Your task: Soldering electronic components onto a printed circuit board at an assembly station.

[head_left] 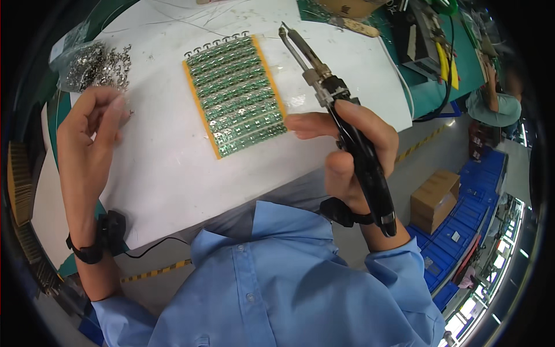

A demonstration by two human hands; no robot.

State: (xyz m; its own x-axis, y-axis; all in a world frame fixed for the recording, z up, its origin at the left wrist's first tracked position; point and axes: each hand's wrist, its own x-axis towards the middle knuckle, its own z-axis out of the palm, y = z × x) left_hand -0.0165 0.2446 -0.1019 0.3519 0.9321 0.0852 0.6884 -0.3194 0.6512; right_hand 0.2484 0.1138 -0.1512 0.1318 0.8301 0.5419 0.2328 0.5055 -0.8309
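My right hand (pixel 373 130) is wrapped round the black handle of a soldering gun (pixel 365 165), whose metal tip and thin feed tube point up and away over the white work sheet. Left of that tip lies a panel of green circuit boards (pixel 237 95) with yellow-orange side strips, its rows set with small shiny metal parts. My left hand (pixel 92 130) is closed, thumb and fingertips together, just below a heap of small metal parts (pixel 118 63). Whatever those fingertips may hold is too small to make out. Part of the heap sits in a clear plastic bag (pixel 72 66).
A dark box-shaped unit (pixel 419 43) with a cable and a yellow-handled tool (pixel 445 61) stand on the green mat (pixel 425 95) at the right. Beyond the table are a carton (pixel 433 199), blue bins (pixel 451 231) and another person (pixel 494 107). Loose wires cross the far side.
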